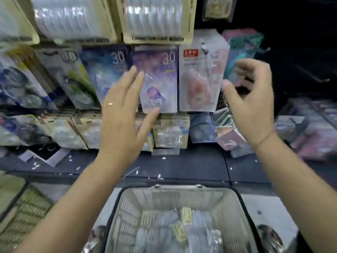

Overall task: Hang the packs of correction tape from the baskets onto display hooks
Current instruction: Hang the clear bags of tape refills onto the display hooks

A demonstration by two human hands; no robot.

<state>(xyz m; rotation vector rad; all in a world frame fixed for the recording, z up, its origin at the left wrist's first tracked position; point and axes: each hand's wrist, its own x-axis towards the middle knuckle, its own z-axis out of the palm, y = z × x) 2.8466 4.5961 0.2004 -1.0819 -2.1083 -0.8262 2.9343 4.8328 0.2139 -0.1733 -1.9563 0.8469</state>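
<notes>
A purple pack of correction tape (160, 77) marked 30 hangs on the display wall, with a pink and white pack (198, 79) to its right and a blue pack (107, 70) to its left. My left hand (122, 114) is spread with straight fingers in front of the purple pack's left edge, the thumb under its lower corner. My right hand (251, 101) hovers with loosely curled fingers beside the pink pack, in front of teal packs (237, 57), and holds nothing. A white basket (127, 207) below me holds several clear-wrapped packs (175, 232).
More packs hang in rows above, left and below. A dark shelf ledge (182, 167) with bits of white paper runs between the wall and the basket. A green basket (27, 210) sits at the lower left. Pink and purple packs (313, 132) lie at the right.
</notes>
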